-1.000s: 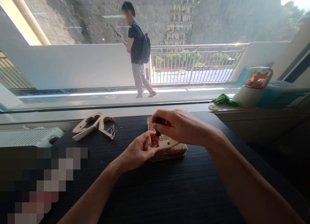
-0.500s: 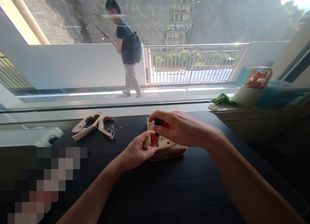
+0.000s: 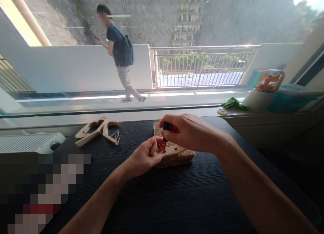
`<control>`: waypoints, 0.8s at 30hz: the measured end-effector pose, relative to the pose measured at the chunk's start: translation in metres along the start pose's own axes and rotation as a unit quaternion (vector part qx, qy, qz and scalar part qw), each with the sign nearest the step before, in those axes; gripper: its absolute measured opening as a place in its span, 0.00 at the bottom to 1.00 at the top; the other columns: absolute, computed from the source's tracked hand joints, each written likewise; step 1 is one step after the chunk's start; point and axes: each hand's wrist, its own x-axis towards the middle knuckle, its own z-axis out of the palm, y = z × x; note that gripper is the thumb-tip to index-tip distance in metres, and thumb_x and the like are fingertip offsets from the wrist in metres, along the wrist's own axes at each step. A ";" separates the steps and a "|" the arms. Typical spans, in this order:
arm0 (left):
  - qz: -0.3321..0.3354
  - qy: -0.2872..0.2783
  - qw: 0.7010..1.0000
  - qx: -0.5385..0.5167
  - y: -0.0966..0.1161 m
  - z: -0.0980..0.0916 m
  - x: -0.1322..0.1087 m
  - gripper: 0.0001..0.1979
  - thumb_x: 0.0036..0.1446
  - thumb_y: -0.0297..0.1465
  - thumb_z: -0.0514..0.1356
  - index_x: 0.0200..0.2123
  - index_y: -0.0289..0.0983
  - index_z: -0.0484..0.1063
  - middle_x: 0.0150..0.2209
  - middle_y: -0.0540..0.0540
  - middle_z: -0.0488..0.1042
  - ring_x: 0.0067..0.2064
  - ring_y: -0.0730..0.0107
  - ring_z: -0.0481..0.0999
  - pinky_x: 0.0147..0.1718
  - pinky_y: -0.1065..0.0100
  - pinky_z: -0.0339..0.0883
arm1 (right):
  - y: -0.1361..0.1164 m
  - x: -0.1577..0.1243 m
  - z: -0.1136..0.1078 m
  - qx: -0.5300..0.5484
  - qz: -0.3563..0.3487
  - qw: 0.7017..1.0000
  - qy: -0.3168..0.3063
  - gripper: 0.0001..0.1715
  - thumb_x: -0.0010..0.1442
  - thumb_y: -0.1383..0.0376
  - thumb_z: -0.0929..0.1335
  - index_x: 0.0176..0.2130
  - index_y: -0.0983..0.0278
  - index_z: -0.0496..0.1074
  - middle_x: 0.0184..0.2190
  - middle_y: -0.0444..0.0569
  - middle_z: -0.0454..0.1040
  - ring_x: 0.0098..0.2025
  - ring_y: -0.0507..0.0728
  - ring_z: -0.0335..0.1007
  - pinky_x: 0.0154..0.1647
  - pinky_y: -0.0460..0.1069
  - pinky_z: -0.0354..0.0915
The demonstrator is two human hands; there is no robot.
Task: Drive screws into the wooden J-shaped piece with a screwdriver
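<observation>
My right hand (image 3: 181, 129) is closed around the dark handle of a screwdriver (image 3: 165, 139), held nearly upright. Its tip meets a hole near the left part of a light wooden piece (image 3: 172, 150); whether a screw sits there is too small to tell. A second dark hole shows further right on that piece. My left hand (image 3: 149, 153) grips the piece's curved left end between thumb and fingers. Underneath lies a stack of brown, rough-edged cardboard (image 3: 174, 161). My right hand hides part of the wooden piece and stack.
On the black table (image 3: 157, 200), more wooden pieces (image 3: 92, 129) lie at the back left beside several screws (image 3: 116, 136). A white radiator (image 3: 32, 143) borders the left. A green cloth (image 3: 234, 104) and tape roll (image 3: 222, 112) rest on the sill. Beyond the window, a person (image 3: 120, 52) walks.
My right hand and the screwdriver's handle have shifted slightly right while the tip stays at the hole. My left hand keeps its place. The person outside has walked left.
</observation>
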 end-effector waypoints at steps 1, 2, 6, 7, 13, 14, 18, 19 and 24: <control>-0.002 0.000 1.000 -0.001 -0.001 0.000 0.000 0.16 0.49 0.29 0.58 0.43 0.37 0.64 0.31 0.54 0.67 0.31 0.76 0.66 0.33 0.74 0.62 | -0.002 0.000 0.000 0.013 -0.011 1.000 -0.009 0.10 0.58 0.61 0.62 0.38 0.60 0.69 0.22 0.40 0.68 0.23 0.48 0.56 0.24 0.45 0.46; -0.004 0.000 1.000 -0.002 -0.001 0.000 0.000 0.16 0.49 0.29 0.58 0.43 0.37 0.64 0.31 0.54 0.68 0.31 0.76 0.66 0.33 0.74 0.62 | -0.003 -0.001 -0.001 0.024 -0.018 0.999 -0.015 0.09 0.58 0.61 0.62 0.37 0.60 0.69 0.22 0.40 0.69 0.23 0.48 0.56 0.25 0.45 0.46; 0.001 0.002 1.000 0.002 0.000 0.000 0.001 0.14 0.49 0.29 0.58 0.42 0.37 0.64 0.30 0.54 0.66 0.30 0.77 0.65 0.32 0.74 0.61 | 0.002 0.003 0.001 0.015 -0.004 1.000 -0.005 0.12 0.58 0.59 0.62 0.32 0.63 0.69 0.21 0.41 0.67 0.22 0.48 0.54 0.24 0.45 0.45; 0.005 0.002 1.000 0.007 0.001 -0.001 0.001 0.14 0.49 0.29 0.58 0.41 0.37 0.64 0.30 0.54 0.66 0.30 0.77 0.65 0.32 0.74 0.61 | 0.005 0.004 0.002 0.008 0.006 1.000 0.001 0.13 0.58 0.58 0.62 0.32 0.64 0.69 0.21 0.42 0.67 0.22 0.48 0.54 0.24 0.45 0.45; 0.009 0.001 1.000 0.011 0.004 -0.001 0.001 0.12 0.48 0.29 0.57 0.39 0.37 0.65 0.29 0.54 0.65 0.30 0.77 0.64 0.31 0.75 0.61 | 0.004 0.005 0.007 -0.026 0.033 0.999 0.019 0.16 0.60 0.56 0.60 0.35 0.63 0.70 0.22 0.44 0.69 0.23 0.49 0.57 0.24 0.46 0.45; 0.007 0.001 1.000 0.008 0.003 -0.001 0.001 0.11 0.49 0.30 0.58 0.39 0.37 0.65 0.29 0.54 0.65 0.29 0.77 0.64 0.31 0.75 0.61 | 0.001 0.004 0.007 -0.024 0.027 0.999 0.016 0.15 0.60 0.56 0.60 0.36 0.63 0.70 0.23 0.44 0.69 0.23 0.49 0.58 0.25 0.46 0.46; -0.001 0.004 1.000 0.001 -0.004 0.000 0.001 0.09 0.50 0.32 0.58 0.36 0.37 0.65 0.26 0.55 0.64 0.27 0.78 0.63 0.28 0.75 0.59 | -0.008 0.002 0.006 -0.001 -0.022 1.000 -0.009 0.12 0.60 0.58 0.61 0.38 0.61 0.68 0.23 0.42 0.69 0.24 0.49 0.58 0.25 0.45 0.46; -0.001 0.004 1.000 -0.001 -0.004 0.000 0.001 0.09 0.50 0.32 0.58 0.36 0.37 0.65 0.26 0.55 0.65 0.27 0.78 0.63 0.28 0.75 0.60 | -0.008 0.002 0.006 -0.002 -0.025 1.000 -0.009 0.12 0.60 0.58 0.61 0.37 0.61 0.68 0.23 0.42 0.69 0.23 0.49 0.58 0.25 0.45 0.46; 0.011 0.003 1.000 -0.003 0.001 0.000 0.000 0.14 0.49 0.30 0.58 0.41 0.37 0.65 0.32 0.53 0.68 0.32 0.77 0.67 0.34 0.75 0.63 | 0.004 0.006 0.010 -0.035 0.022 0.999 0.020 0.16 0.60 0.54 0.60 0.36 0.63 0.67 0.23 0.44 0.70 0.24 0.50 0.59 0.24 0.46 0.46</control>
